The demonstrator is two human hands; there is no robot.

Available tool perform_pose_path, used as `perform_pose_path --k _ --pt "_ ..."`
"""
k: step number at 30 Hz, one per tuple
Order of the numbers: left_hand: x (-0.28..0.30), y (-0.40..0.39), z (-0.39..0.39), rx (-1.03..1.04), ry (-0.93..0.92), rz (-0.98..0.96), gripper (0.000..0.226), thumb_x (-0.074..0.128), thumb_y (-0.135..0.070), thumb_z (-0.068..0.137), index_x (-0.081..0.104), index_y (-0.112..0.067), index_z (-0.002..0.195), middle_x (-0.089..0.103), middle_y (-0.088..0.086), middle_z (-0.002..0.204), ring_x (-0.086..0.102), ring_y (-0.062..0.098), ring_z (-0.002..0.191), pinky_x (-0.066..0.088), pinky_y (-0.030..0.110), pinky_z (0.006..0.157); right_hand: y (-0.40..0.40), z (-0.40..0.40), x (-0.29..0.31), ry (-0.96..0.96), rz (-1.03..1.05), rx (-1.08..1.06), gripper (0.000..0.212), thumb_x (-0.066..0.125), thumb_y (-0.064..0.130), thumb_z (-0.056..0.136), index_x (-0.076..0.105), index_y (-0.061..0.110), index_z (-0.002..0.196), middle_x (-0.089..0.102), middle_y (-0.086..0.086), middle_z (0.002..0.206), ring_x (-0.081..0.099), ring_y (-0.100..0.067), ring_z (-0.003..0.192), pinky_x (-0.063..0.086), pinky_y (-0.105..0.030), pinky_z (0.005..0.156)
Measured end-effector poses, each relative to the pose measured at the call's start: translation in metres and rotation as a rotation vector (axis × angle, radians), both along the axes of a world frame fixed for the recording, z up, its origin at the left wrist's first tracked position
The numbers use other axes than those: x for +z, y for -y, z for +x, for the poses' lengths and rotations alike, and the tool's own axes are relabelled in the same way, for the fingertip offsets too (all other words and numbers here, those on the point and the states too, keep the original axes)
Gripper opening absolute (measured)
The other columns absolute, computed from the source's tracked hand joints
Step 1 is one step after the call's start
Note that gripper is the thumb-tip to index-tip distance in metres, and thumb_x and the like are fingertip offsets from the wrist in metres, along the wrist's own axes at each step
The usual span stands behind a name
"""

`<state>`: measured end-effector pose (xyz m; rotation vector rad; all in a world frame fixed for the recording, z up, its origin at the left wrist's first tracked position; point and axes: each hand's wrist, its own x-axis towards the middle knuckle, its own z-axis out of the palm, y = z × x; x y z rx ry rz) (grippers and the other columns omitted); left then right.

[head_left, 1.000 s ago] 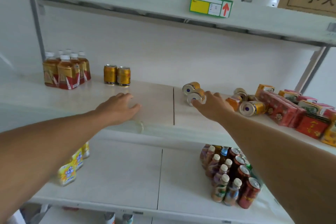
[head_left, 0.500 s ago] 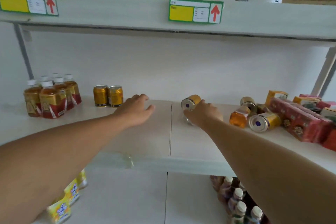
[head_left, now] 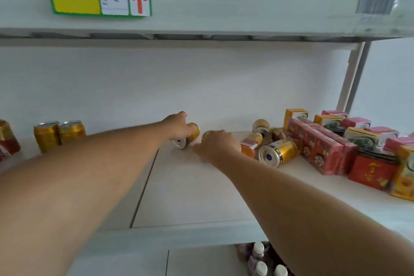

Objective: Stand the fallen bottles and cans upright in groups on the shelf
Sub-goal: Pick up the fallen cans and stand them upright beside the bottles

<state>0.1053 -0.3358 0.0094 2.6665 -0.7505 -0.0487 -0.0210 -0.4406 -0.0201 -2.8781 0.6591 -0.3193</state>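
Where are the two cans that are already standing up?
In the head view, the two upright cans stand side by side at the shelf's far left, well left of both hands.

On the white shelf (head_left: 192, 188), two ribbed gold metal cans (head_left: 59, 133) are stood upright at the left. Further gold cans are laid on their sides: one (head_left: 189, 137) mid-shelf, another (head_left: 277, 152) towards the right.

Right hand (head_left: 216, 144) hides its can; left-edge bottle (head_left: 7, 141) cut off.
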Motion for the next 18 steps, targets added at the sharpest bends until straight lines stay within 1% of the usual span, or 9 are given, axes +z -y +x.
perform_pose_path --k 1,2,4,7,10,12,14,16,18 --pt "-0.004 0.007 0.001 0.012 -0.009 0.038 0.073 0.057 -0.054 0.103 0.045 -0.009 0.159 0.062 0.018 0.148 0.06 0.035 0.134 0.049 0.04 0.107 0.001 0.002 -0.002 0.002 -0.018 0.008 0.045 0.047 0.048 0.094 0.072 0.016 0.113 0.069 -0.007 0.1 0.064 -0.029 0.094 0.045 -0.034 0.074" --pt "-0.01 0.011 0.001 0.022 0.001 0.084 0.064 0.057 -0.053 0.103 0.058 -0.005 0.145 0.068 0.018 0.136 0.065 0.035 0.124 0.051 0.04 0.102 0.002 0.003 -0.003 0.002 -0.041 0.016 0.04 0.049 0.045 0.096 0.072 0.017 0.113 0.069 -0.006 0.1 0.062 -0.028 0.091 0.045 -0.033 0.073" --pt "-0.017 0.014 -0.001 0.053 0.035 0.175 0.05 0.057 -0.048 0.106 0.066 -0.001 0.12 0.072 0.016 0.118 0.067 0.033 0.105 0.051 0.036 0.087 0.006 0.004 -0.005 0.005 -0.082 0.014 0.031 0.054 0.037 0.099 0.071 0.017 0.114 0.07 -0.006 0.103 0.059 -0.027 0.087 0.045 -0.032 0.072" --pt "-0.013 0.002 -0.005 0.107 0.06 0.284 0.045 0.065 -0.043 0.104 0.065 -0.001 0.119 0.071 0.012 0.114 0.068 0.03 0.103 0.046 0.032 0.078 0.01 0.004 -0.009 0.012 -0.117 0.004 0.027 0.059 0.033 0.101 0.072 0.014 0.115 0.068 -0.008 0.101 0.061 -0.027 0.087 0.045 -0.032 0.069" --pt "0.0 -0.026 -0.009 0.149 -0.008 0.312 0.05 0.074 -0.052 0.097 0.068 -0.005 0.112 0.062 0.01 0.092 0.06 0.028 0.083 0.044 0.033 0.068 0.007 0.003 -0.005 0.003 -0.146 0.021 0.026 0.061 0.033 0.099 0.072 0.015 0.115 0.067 -0.006 0.101 0.063 -0.028 0.09 0.045 -0.032 0.067" --pt "0.005 -0.051 -0.011 0.184 -0.034 0.366 0.05 0.081 -0.055 0.09 0.067 -0.007 0.099 0.06 0.007 0.084 0.059 0.025 0.076 0.045 0.031 0.065 0.001 0.003 -0.003 -0.03 -0.196 0.05 0.026 0.059 0.034 0.096 0.073 0.019 0.112 0.067 -0.004 0.098 0.062 -0.027 0.087 0.045 -0.031 0.066" --pt "0.006 -0.08 -0.014 0.195 -0.044 0.382 0.051 0.087 -0.055 0.081 0.066 -0.009 0.087 0.064 0.005 0.084 0.063 0.023 0.074 0.047 0.029 0.064 -0.007 0.0 0.0 -0.037 -0.203 0.042 0.022 0.06 0.034 0.092 0.069 0.017 0.101 0.059 -0.002 0.084 0.058 -0.027 0.082 0.045 -0.03 0.065" --pt "0.007 -0.114 -0.019 0.201 -0.051 0.354 0.051 0.089 -0.056 0.075 0.069 -0.011 0.088 0.068 0.003 0.082 0.065 0.02 0.069 0.047 0.027 0.058 -0.015 -0.004 0.0 -0.032 -0.144 0.036 0.017 0.063 0.035 0.089 0.058 0.02 0.094 0.047 0.0 0.077 0.055 -0.028 0.082 0.045 -0.031 0.067" --pt "0.005 -0.15 -0.025 0.198 -0.042 0.3 0.057 0.089 -0.058 0.072 0.072 -0.013 0.103 0.073 0.003 0.094 0.069 0.019 0.078 0.051 0.028 0.061 -0.023 -0.006 -0.001 -0.03 -0.059 0.042 0.021 0.065 0.038 0.088 0.052 0.021 0.092 0.046 -0.001 0.079 0.055 -0.028 0.085 0.045 -0.031 0.067"
